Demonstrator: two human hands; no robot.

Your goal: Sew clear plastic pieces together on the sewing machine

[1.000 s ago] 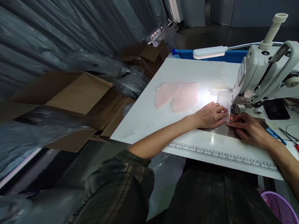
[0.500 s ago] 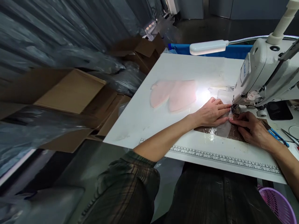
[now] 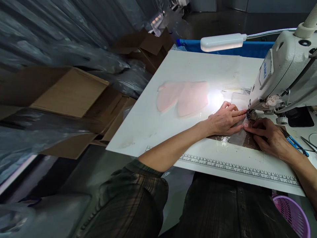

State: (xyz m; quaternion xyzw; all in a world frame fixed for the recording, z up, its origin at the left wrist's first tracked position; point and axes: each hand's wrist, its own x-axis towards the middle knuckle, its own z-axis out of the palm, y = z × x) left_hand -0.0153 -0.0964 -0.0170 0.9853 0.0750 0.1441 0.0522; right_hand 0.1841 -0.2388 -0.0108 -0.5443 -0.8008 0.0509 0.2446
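My left hand [image 3: 227, 119] lies flat with fingers stretched out, pressing a sheer white piece of fabric [image 3: 238, 137] just left of the needle of the white sewing machine [image 3: 277, 71]. From the right, my right hand [image 3: 269, 137] pinches the edge of that fabric in front of the presser foot [image 3: 248, 114]. A small pinkish patch shows at its fingertips, too small to make out. Under both hands lies a shiny brown sheet [image 3: 250, 141]. Farther left on the table rests a pale pink mitten-shaped cut piece [image 3: 192, 99].
Blue-handled thread snips [image 3: 296, 145] lie right of my right hand, near a black flat object [image 3: 300, 117]. A white lamp [image 3: 223, 43] hangs over the white table [image 3: 138, 138], which carries a printed ruler. Cardboard boxes [image 3: 71, 92] stand left; a purple basket [image 3: 293, 215] sits below.
The camera view has shifted a little, so the machine appears slightly farther right. Both hands keep nearly the same place at the needle, and the pink piece lies as before.
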